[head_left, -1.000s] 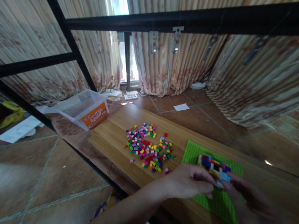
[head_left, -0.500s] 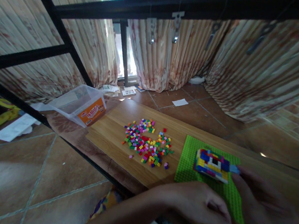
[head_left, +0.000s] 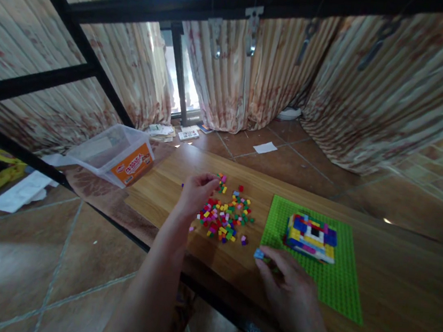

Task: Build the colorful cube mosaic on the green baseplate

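Note:
My left hand [head_left: 197,192] reaches over the far left part of the loose pile of small coloured bricks [head_left: 225,219]. Its thumb and fingertips are pinched together; whether a brick is between them I cannot make out. A light blue brick [head_left: 259,253] is held between the thumb and forefinger of my right hand [head_left: 292,280], near the front left corner of the green baseplate [head_left: 336,288]. On that baseplate sits a low multicoloured brick structure [head_left: 311,239] with a square hollow in its middle.
The wooden board [head_left: 398,274] carries all the bricks. A clear plastic bin [head_left: 105,146] with an orange label stands at its far left. A black metal rail [head_left: 208,8] with hanging hooks crosses above. A white paper [head_left: 265,147] lies on the tiled floor beyond.
My left hand has moved left and away from me, from in front of the baseplate to the pile. My right hand has carried the light blue brick left, away from the brick structure.

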A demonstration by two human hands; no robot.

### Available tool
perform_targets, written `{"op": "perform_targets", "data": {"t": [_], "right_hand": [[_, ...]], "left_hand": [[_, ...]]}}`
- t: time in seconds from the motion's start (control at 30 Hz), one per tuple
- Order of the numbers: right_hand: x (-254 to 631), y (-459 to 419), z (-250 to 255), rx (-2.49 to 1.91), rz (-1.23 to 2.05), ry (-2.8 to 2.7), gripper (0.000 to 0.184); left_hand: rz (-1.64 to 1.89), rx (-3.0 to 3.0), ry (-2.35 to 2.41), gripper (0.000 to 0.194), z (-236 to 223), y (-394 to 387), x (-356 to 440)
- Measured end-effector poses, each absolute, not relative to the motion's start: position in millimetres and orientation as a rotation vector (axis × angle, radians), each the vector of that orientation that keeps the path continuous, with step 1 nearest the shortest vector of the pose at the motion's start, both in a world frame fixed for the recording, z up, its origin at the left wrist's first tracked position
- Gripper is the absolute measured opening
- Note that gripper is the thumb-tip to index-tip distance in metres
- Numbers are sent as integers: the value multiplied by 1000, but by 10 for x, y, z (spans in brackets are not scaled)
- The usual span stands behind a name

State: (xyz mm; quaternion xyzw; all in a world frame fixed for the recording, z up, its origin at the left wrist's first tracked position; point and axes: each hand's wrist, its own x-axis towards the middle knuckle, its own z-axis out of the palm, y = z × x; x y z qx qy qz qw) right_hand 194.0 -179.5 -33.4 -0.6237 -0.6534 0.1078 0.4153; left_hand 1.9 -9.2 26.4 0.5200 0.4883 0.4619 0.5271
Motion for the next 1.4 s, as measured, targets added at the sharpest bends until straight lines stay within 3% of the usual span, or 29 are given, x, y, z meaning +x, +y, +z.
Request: {"op": "perform_targets", "data": {"t": [0.37,0.67,0.77,1.0,1.4], "right_hand": [[1737,-1533,-485,-1737,209,-1645,21],[1519,-1422,-537,-1568,8,-1684,16],[1434,-1428,-572,-1502,-18,-1761,15],[1361,-1346,-586,-1577,39,-1826,16],[1434,-1323,-482,-1601,191,-1929,16]], "left_hand": [[1338,1082,1204,18,383,-46,-197],[1396,1106,1310,17,387,2,-450],[1270,1270,1490,15,318,43,-571],[568,1768,1829,20,213,42,-705],[429,1886,1770,33,202,79,-661]]}}
